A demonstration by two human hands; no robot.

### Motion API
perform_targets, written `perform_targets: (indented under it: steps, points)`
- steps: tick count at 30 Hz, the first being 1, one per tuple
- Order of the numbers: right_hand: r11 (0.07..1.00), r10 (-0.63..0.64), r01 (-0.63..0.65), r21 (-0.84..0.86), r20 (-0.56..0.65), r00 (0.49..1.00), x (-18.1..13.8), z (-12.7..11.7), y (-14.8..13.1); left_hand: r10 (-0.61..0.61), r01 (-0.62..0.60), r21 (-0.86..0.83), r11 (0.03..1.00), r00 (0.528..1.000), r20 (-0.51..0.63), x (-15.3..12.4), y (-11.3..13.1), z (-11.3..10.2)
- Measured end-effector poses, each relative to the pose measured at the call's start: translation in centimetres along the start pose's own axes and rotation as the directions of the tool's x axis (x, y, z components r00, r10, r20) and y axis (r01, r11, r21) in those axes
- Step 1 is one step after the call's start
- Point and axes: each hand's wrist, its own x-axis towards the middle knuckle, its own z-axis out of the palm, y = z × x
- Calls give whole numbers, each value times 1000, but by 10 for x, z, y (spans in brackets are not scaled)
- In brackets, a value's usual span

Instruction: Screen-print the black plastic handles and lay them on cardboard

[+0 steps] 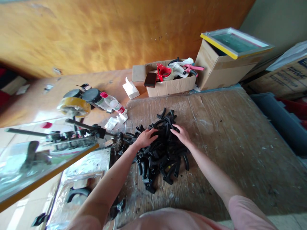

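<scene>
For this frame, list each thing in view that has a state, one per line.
Left hand: flat on the pile, fingers spread.
Right hand: resting on the pile.
Black plastic parts: heaped loose.
Small cardboard box: open, full.
Large cardboard box: framed screen on top.
Plastic bottle: lying down, capped.

The fingertips of the left hand (pixel 145 138) and the right hand (pixel 181 134) sink among the heap of black curved plastic handles (pixel 160 150), so whether either grips a piece cannot be told, and the lower handles are hidden under the upper ones. At the bench's left edge the yellow-framed glass screen (pixel 35 169) is blurred and cut off by the picture's edge. Beyond the bench's right edge, the printed brown cardboard carton (pixel 287 76) shows lettering too small to read.
</scene>
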Motion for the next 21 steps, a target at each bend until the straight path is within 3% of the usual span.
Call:
perform_targets:
  steps: [5,8,11,13,15,17,19,21]
  points:
    - [999,-37,33,41,89,995,-34,38,-50,-40,39,-50,998,999,-21,-46,3,-8]
    - [997,-65,59,48,142,988,-60,48,-69,-8,8,-16,1000,999,-39,-74,9,-12]
    - [987,-157,142,77,246,956,-89,40,-80,31,-27,77,997,998,-55,-101,18,-14]
    - [972,-233,217,87,296,926,-106,22,-77,23,-3,152,988,992,-127,-122,24,-11]
    - [963,-270,263,61,209,940,-118,1,-61,-21,78,197,977,961,-275,-146,30,0]
    - [974,-225,225,-12,-49,973,-127,-15,-32,-65,160,208,965,913,-403,-174,38,22]
    - [994,-97,78,-73,-307,947,-137,-15,-1,-92,200,217,955,900,-425,-203,47,52]
    - [993,33,-72,-88,-384,923,-148,5,22,-114,206,233,950,927,-357,-227,55,86]
